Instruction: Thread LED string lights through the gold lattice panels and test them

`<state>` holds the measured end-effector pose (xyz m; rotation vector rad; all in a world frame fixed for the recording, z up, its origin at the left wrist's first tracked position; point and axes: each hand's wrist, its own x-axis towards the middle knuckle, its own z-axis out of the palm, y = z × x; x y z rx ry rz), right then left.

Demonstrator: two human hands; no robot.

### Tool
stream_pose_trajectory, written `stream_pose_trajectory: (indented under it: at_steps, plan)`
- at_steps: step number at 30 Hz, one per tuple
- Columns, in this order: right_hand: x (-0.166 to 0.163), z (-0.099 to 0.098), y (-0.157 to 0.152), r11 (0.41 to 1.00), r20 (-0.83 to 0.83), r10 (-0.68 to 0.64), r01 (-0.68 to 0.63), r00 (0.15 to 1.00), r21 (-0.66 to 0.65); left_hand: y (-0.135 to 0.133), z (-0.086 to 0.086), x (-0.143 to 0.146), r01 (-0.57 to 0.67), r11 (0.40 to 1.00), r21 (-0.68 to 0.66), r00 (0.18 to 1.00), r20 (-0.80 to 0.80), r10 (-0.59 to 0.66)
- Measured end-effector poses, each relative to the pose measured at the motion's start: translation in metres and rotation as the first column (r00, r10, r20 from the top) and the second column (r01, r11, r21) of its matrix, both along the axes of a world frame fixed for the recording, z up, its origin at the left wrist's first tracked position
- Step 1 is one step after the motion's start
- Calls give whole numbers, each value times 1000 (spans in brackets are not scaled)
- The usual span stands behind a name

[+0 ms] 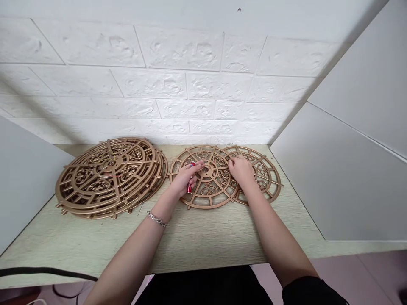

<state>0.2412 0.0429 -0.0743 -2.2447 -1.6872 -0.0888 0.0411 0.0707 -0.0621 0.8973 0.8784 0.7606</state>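
My left hand (186,178) is closed around red batteries (189,188), which look lined up end to end; the fingers hide their middle. It hovers over the left part of a round gold openwork frame (208,201) with scrollwork and a ringed centre. My right hand (242,170) is closed with fingertips pinched down, where this frame overlaps a second gold round frame (276,186) on the right. What the fingertips hold is hidden. A thin wire (233,147) shows just above that hand.
At the left a stack of several similar gold frames (92,206) lies on the pale green wood-grain table (197,241). White brick-pattern wall (171,109) stands behind, with grey panels (318,169) on both sides. A black cable (47,271) crosses the front left edge.
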Motion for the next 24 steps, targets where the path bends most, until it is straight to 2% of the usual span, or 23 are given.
stream_pose_trajectory:
  at_steps: [2, 4, 7, 9, 11, 14, 16, 21, 24]
  plan:
    - [-4, 3, -2, 999, 16, 27, -27, 1000, 28, 2, -2, 3, 4, 1000, 13, 1000, -9, -4]
    - [-10, 7, -1, 993, 2, 69, -69, 998, 100, 7, -4, 7, -46, 999, 25, 998, -39, 47]
    - [-25, 10, 6, 970, -78, 203, -189, 976, 153, 19, -3, 14, -126, 988, 90, 986, -103, 135]
    - [-38, 9, 13, 955, -100, 281, -268, 955, 125, 28, -1, 17, -88, 991, 104, 985, -138, 102]
    - [-51, 4, 19, 942, -41, 327, -322, 944, 92, 36, 0, 17, -3, 998, 61, 991, -132, 11]
    - [-63, -5, 23, 919, 42, 383, -386, 923, 77, 46, -1, 15, 104, 995, 0, 994, -40, -104]
    - [-64, -10, 23, 912, 14, 402, -402, 915, 80, 50, -3, 13, 144, 989, -18, 989, 16, -144]
    - [-58, -10, 24, 917, -150, 395, -377, 907, 132, 56, -7, 5, 117, 983, -139, 979, 181, -91]
    - [-57, -9, 24, 912, -244, 401, -359, 883, 200, 58, -10, -2, 159, 977, -145, 952, 283, -113]
